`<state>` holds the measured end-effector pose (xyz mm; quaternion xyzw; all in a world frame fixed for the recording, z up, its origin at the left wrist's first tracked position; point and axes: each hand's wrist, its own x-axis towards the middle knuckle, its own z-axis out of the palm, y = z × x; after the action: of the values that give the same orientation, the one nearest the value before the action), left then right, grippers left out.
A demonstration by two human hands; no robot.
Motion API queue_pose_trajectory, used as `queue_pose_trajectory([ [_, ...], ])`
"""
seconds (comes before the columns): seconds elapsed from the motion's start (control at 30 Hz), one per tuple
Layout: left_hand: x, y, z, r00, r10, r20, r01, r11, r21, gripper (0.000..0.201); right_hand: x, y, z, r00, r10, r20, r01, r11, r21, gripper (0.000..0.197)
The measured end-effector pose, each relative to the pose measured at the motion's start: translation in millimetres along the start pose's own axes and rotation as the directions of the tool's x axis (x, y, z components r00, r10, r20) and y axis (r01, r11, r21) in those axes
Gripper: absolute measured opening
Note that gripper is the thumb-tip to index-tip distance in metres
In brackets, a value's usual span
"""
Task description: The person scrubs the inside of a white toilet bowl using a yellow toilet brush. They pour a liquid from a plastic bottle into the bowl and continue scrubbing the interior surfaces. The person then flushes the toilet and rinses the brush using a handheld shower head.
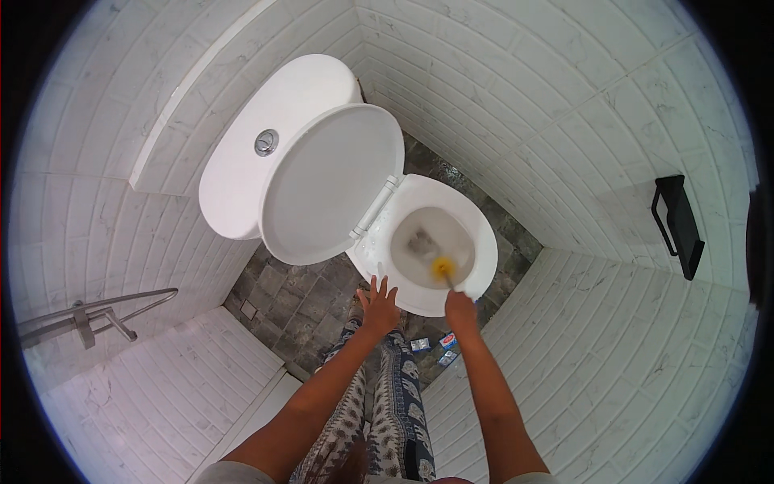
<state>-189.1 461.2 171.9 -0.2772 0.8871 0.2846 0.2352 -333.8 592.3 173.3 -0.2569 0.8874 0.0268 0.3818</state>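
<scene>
My right hand (461,313) is closed around the handle of a toilet brush with a yellow head (443,268). The slightly blurred brush head is inside the white toilet bowl (484,242), near its front inner wall. A dark patch shows at the bottom of the bowl. My left hand (379,306) has its fingers spread, palm down, with nothing in it. It is at the left front edge of the rim; whether the fingertips touch it I cannot tell. The grey-white lid (334,185) stands raised against the cistern (230,181).
Several small blue-and-white packets (447,341) lie on the dark tiled floor (294,302) by my feet. A metal rail (105,316) juts from the left wall. A black holder (679,226) is fixed to the right wall. White tiled walls stand close around the toilet.
</scene>
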Motion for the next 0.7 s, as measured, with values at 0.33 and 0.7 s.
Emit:
queue_pose_trajectory([
  [0.33, -12.7, -12.4, 13.3, 0.999, -0.044, 0.004, 0.044, 0.999, 0.016, 0.056, 62.1, 50.4, 1.5, 0.962, -0.127, 0.241, -0.265, -0.642, 0.72, 0.032],
  [0.7, -7.3, -19.5, 11.1, 0.999, -0.054, 0.001, 0.054, 0.999, 0.0, 0.056, 45.3, -23.8, 72.2, 0.916, 0.092, 0.391, -0.216, -0.708, 0.672, 0.012],
])
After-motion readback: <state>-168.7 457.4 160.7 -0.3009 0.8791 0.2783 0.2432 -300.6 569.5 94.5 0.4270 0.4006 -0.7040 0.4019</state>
